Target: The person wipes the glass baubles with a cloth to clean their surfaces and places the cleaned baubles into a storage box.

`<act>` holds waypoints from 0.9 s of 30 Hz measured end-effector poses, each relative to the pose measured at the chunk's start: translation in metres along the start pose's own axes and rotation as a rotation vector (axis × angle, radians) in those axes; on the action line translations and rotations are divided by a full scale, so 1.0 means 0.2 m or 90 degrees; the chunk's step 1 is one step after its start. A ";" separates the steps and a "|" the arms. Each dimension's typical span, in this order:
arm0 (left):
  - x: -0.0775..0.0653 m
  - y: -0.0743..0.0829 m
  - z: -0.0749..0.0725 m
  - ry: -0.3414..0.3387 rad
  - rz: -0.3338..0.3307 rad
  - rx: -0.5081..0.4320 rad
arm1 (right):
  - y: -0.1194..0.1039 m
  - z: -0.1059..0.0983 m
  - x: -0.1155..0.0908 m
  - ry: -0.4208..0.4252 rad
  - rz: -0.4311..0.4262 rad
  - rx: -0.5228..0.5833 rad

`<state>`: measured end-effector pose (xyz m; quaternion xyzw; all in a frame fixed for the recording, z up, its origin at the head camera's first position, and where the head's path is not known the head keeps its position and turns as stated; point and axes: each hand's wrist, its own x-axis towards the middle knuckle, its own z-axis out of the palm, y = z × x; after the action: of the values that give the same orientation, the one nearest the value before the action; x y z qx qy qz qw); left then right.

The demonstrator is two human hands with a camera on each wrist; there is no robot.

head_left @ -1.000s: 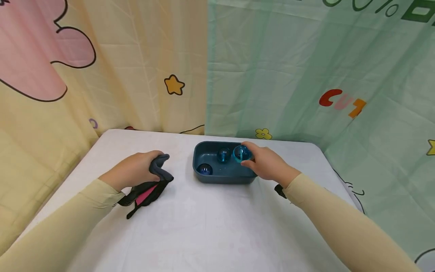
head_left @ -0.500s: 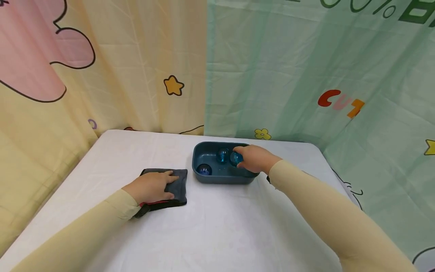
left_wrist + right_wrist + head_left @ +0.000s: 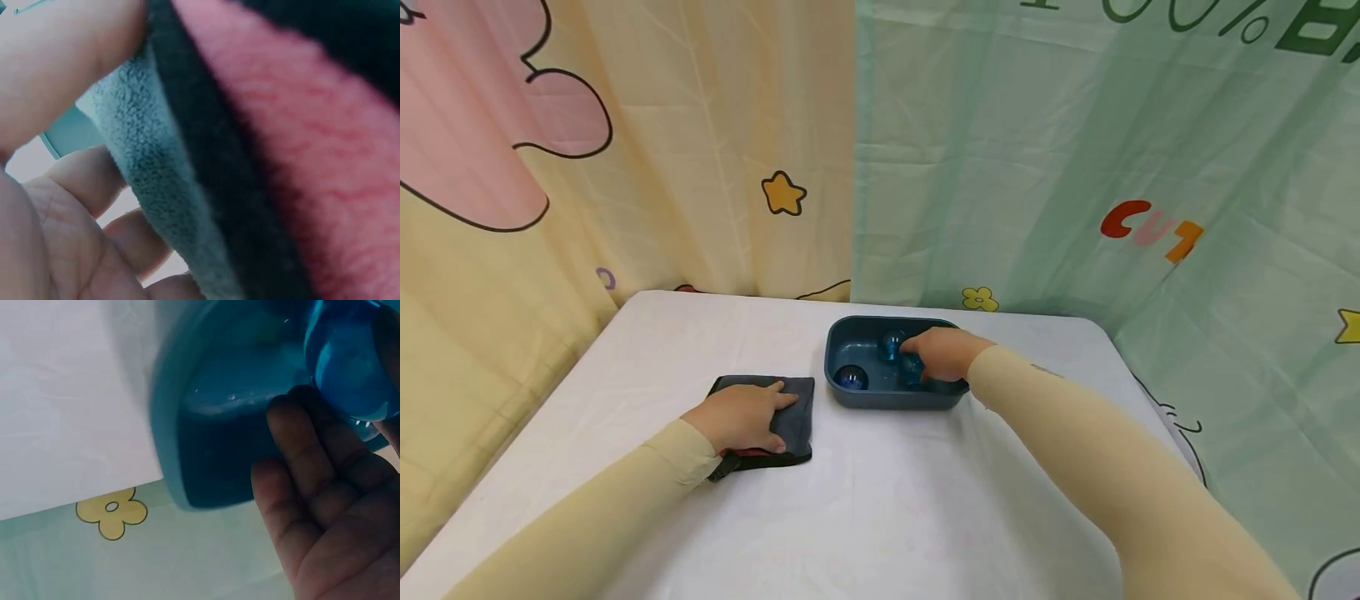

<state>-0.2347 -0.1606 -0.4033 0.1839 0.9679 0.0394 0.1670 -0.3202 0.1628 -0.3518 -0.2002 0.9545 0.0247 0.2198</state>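
My left hand [image 3: 741,417] rests spread on a dark grey, soft cloth piece [image 3: 797,417] on the table, its fingers extended toward the tray. Black edging and a fuzzy pink part [image 3: 294,144] of that piece show close up in the left wrist view. Inside the blue-green tray [image 3: 895,402], my right hand [image 3: 951,354] pinches a clear bright-blue ball [image 3: 912,369]; the right wrist view shows the ball [image 3: 353,369] between thumb and fingers. Next to it in the tray sits another clear blue ball [image 3: 890,344], partly behind my fingertips. A darker blue ball [image 3: 852,377] lies at the tray's left end.
The table [image 3: 880,492] has a white cover. Patterned curtains, one cream [image 3: 700,167] and one green [image 3: 1000,167], hang right behind its far edge.
My left hand has lowered the bunched cloth piece, which now lies flat under the hand. The right hand has carried its ball left and down into the tray, near the other blue ball.
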 end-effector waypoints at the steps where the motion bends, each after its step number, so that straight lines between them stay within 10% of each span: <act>1: 0.00 0.00 0.00 -0.002 -0.001 -0.001 | -0.01 0.00 0.01 -0.001 -0.003 -0.012; 20: 0.02 0.00 0.00 -0.011 -0.020 0.005 | -0.04 0.02 0.03 -0.003 -0.019 -0.075; 27: 0.05 -0.01 -0.13 -0.045 -0.008 -0.010 | 0.00 -0.02 -0.01 0.015 -0.008 0.002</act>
<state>-0.2531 -0.1594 -0.3819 0.1780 0.9620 0.0394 0.2031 -0.3198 0.1633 -0.3473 -0.2061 0.9558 0.0195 0.2087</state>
